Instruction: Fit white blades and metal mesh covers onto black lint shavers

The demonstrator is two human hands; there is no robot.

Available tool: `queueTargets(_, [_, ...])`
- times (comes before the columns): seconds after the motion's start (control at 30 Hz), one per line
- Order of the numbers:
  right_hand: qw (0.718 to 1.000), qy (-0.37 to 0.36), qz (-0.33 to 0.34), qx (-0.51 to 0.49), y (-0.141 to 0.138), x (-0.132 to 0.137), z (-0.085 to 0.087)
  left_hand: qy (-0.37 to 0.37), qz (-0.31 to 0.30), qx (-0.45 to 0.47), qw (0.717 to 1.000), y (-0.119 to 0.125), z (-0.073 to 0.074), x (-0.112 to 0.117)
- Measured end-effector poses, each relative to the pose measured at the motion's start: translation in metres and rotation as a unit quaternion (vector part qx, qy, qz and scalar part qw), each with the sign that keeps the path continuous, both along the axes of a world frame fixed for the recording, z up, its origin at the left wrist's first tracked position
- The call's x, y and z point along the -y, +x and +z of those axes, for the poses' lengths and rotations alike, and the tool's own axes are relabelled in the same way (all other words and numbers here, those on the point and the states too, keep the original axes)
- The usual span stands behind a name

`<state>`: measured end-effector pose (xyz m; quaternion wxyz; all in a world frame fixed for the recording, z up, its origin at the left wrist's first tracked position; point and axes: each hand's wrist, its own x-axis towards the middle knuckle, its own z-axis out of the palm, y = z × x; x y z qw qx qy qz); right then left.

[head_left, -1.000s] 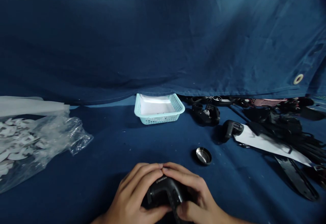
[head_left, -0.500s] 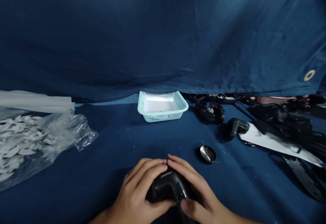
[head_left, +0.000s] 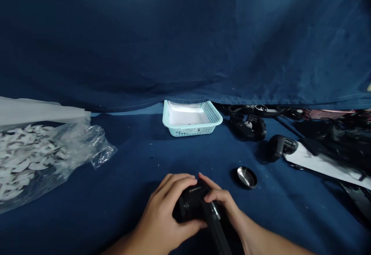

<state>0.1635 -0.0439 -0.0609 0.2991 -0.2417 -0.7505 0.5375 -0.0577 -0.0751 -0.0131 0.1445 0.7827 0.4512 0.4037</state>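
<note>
A black hair dryer (head_left: 193, 206) with a rounded barrel, pale lettering and a long handle is between my hands, low in the middle of the view. My left hand (head_left: 165, 214) wraps around the left side of the barrel, fingers over the top and thumb below. On the right side my right hand (head_left: 230, 208) grips it, index finger bent over the place where handle meets barrel; its other fingers are partly hidden. The handle slants down to the bottom edge. A small round black cap (head_left: 247, 177) with a perforated metal inside lies to the right.
A light blue basket (head_left: 193, 131) holding white sheets stands at the back. Clear plastic bags (head_left: 72, 150) with many white pieces lie left. Black housing parts (head_left: 248, 127), a curved black piece (head_left: 279, 147), a white strip (head_left: 327, 164) and dark cables crowd the right. A blue curtain (head_left: 185, 38) hangs behind.
My right thumb has left the handle, and my right index finger now bends onto the barrel. More of the handle shows. The whole view has shifted slightly.
</note>
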Motion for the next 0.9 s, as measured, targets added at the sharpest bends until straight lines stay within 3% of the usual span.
queueTargets(0.37, [1.0, 0.009, 0.018, 0.011, 0.004, -0.001, 0.011, -0.13, -0.013, 0.06, 0.99, -0.001, -0.002, -0.003])
queueTargets(0.63, [0.999, -0.019, 0.014, 0.027, 0.0, 0.004, 0.038, -0.108, -0.019, 0.031, 0.993, -0.002, -0.005, -0.003])
queueTargets(0.9, [0.999, 0.028, 0.026, 0.012, 0.003, 0.002, 0.026, -0.101, -0.023, 0.024, 0.994, -0.003, -0.004, -0.002])
